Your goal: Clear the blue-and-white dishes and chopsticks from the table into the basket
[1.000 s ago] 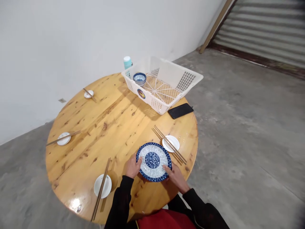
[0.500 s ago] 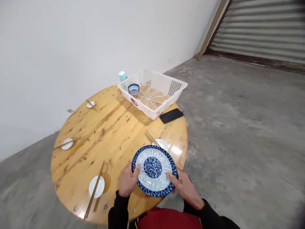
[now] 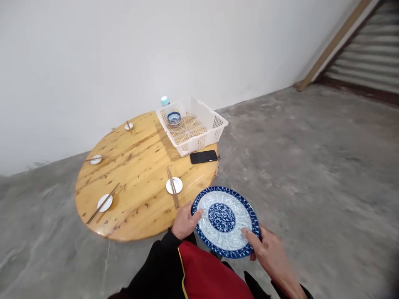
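Both of my hands grip a blue-and-white patterned plate (image 3: 212,238) by opposite sides of its rim, in front of my body and beyond the table's right front edge. My left hand (image 3: 186,221) closes on the left rim with its thumb over the top face. On the lower right rim, my right hand (image 3: 269,249) presses its thumb on the face while the other fingers go underneath, mostly hidden. The nearest small white dish (image 3: 178,183), with chopsticks (image 3: 171,185) lying across it, sits on the table left of the plate. Whether more plates lie under the top one cannot be seen.
On the round wooden table (image 3: 140,166) stands a white plastic basket (image 3: 202,145) holding a stack of small blue-and-white bowls (image 3: 173,119). A black phone (image 3: 203,157) lies before it, a light-blue-capped bottle (image 3: 165,101) behind. More small dishes (image 3: 105,202) with chopsticks line the left side.
My hands and the plate have moved right, from over the table's front edge to beyond it. My view has shifted back, so the table looks farther away. The nearest dish is now uncovered.
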A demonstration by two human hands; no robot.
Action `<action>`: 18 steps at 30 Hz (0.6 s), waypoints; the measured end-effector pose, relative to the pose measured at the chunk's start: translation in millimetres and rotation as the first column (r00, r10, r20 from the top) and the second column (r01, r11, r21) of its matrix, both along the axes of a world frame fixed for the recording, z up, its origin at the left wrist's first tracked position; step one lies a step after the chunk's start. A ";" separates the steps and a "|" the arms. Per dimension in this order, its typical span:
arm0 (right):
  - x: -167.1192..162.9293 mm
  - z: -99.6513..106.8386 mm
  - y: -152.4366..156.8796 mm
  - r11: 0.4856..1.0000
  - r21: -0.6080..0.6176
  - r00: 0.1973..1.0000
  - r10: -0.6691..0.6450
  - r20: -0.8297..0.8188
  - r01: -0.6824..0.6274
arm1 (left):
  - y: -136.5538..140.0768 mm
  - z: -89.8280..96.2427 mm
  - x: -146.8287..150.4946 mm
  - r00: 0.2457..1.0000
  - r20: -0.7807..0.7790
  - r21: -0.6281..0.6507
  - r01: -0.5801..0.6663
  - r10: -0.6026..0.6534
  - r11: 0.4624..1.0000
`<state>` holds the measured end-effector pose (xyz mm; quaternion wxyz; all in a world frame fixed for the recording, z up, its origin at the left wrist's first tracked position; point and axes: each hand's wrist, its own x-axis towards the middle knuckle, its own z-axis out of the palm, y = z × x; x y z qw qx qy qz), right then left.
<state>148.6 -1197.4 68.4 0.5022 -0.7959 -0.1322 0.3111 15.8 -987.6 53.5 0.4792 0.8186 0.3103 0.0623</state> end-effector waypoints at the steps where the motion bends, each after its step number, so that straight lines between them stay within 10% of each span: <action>1: 10.5 2.6 -5.3 1.000 -0.002 1.000 0.011 0.008 -0.011 | -5.5 2.6 8.5 1.000 -0.003 0.002 -0.001 0.001 1.000; 9: 93.0 28.4 15.6 0.995 0.059 0.996 0.085 0.001 -0.085 | 13.5 45.2 73.8 0.997 -0.068 0.097 -0.031 0.038 0.995; 18: 189.5 92.2 119.7 0.972 0.136 0.981 0.186 0.062 -0.193 | 97.0 102.7 137.7 0.990 0.050 0.168 -0.141 0.135 0.976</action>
